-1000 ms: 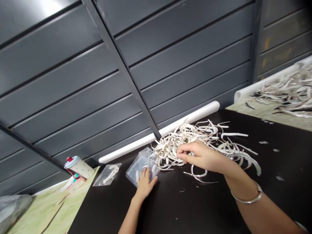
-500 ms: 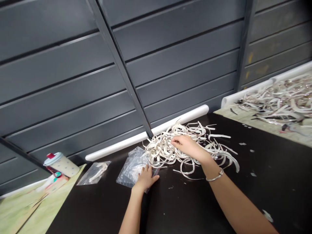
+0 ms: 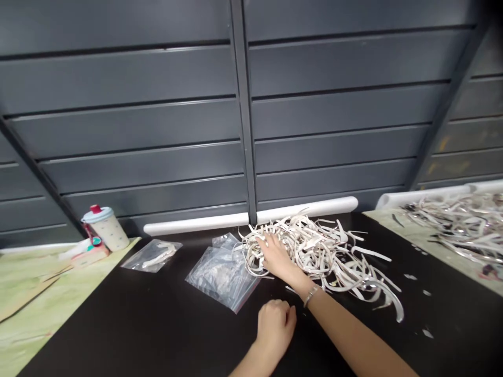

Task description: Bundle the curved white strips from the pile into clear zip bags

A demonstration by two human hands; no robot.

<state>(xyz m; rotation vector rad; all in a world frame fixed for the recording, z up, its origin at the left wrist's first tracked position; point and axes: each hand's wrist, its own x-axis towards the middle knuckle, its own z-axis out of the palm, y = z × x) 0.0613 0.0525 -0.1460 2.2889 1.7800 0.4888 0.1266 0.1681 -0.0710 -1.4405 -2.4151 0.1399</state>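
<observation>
A grey panelled wall [image 3: 137, 125] rises beyond the dark tabletop [image 3: 118, 324] I work at, and a white foam tube [image 3: 196, 223] runs along its far edge. Pale green mats flank the tabletop: the left mat [image 3: 39, 298] carries a polka-dot cup [image 3: 106, 229] with a blue lid, and the right mat [image 3: 393, 222] carries a big heap of shiny strips [image 3: 459, 225]. Most of the work looks left to do, because a large pile of pale curled strips [image 3: 318, 251] lies in front of me. Only a little seems done: the small zip bag [image 3: 151, 255] at the left holds one visible strip, while the larger zip bag [image 3: 220, 275], just beside the pile, is too crumpled to show what it holds. My right hand [image 3: 275, 256] rests on the pile's left edge, its fingers [image 3: 261, 240] spread among the strips, and I cannot tell whether they pinch any. Nearer me, my left hand [image 3: 275, 327] is clenched, with nothing showing in it. Small scraps [image 3: 426, 332] dot the tabletop right of the pile.
</observation>
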